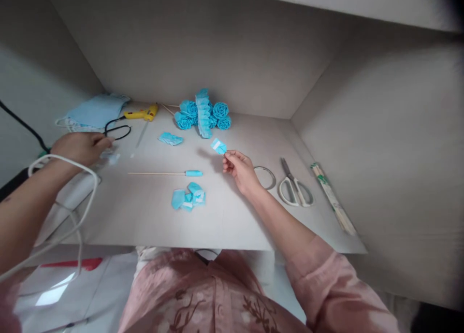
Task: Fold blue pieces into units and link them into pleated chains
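Observation:
My right hand (pixel 239 171) pinches a small blue crepe paper piece (pixel 219 146) with a white strip across it, held above the middle of the table. At the left, the fingers of my left hand (pixel 81 145) are pressed together over a small clear scrap (pixel 110 157); whether they grip anything is hard to see. Between the hands lies a thin wooden stick (pixel 156 173) with a blue wrapped end (pixel 194 173). A loose pile of blue paper pieces (pixel 188 197), some with white strips, is nearer to me. Another folded blue paper piece (pixel 170 138) lies farther back.
Blue paper roses (pixel 220 110) and a ruffled blue strip (pixel 203 114) sit at the back. A yellow glue gun (pixel 145 112) lies beside light-blue sheets (pixel 94 111). Scissors (pixel 295 190), a ring-shaped roll (pixel 266 177) and bundled sticks (pixel 333 198) are right. A white cable (pixel 93 193) crosses my left forearm.

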The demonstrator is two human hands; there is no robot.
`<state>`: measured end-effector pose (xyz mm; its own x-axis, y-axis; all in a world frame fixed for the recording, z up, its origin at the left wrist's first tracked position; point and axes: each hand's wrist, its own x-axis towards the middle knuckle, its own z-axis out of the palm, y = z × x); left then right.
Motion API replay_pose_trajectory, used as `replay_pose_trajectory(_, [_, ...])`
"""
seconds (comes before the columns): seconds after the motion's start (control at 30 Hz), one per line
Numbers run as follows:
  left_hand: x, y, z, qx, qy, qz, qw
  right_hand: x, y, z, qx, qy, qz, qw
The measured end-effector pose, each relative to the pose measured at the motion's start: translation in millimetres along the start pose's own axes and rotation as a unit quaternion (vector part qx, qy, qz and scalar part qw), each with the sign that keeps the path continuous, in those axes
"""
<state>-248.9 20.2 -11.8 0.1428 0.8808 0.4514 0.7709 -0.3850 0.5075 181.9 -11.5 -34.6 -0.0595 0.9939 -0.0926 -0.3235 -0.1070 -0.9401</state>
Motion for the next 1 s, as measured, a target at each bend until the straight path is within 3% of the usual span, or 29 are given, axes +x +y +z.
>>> replay_pose_trajectory(0.1, [-3, -4, 1, 0.158, 0.047, -0.069, 0.984, 0, 0, 0, -0.002, 0.004, 0.001, 1.0])
replay_pose_trajectory(0.23, [8, 47, 16, 0.189, 0.097, -0.006, 0.977, 0, 0, 0, 0.003, -0.001, 0.002, 1.0])
replay_pose_trajectory(0.33, [23, 105, 45, 0.083, 0.062, 0.034, 0.994, -1, -1, 0, 0.004, -0.019, 0.003, 1.0])
replay_pose_trajectory(0.4, [32, 141, 71, -0.03, -0.004, -0.009, 1.0, -2, -1, 0, -0.002, -0.032, -0.001, 0.999])
replay_pose_trajectory(0.53, [46, 183, 120, -0.238, -0.115, -0.061, 0.962, -2, -2, -1, -0.015, -0.046, -0.013, 0.999])
replay_pose_trajectory(0.63, [47, 193, 137, -0.324, -0.158, -0.09, 0.928, -2, -2, -1, -0.021, -0.049, -0.014, 0.999])
replay_pose_trajectory(0.73, [43, 197, 142, -0.373, -0.169, -0.107, 0.906, -2, -1, -1, -0.03, -0.051, -0.016, 0.998])
replay_pose_trajectory(1.0, [30, 198, 141, -0.424, -0.169, -0.151, 0.877, -5, -2, 2, -0.091, -0.035, -0.042, 0.994])
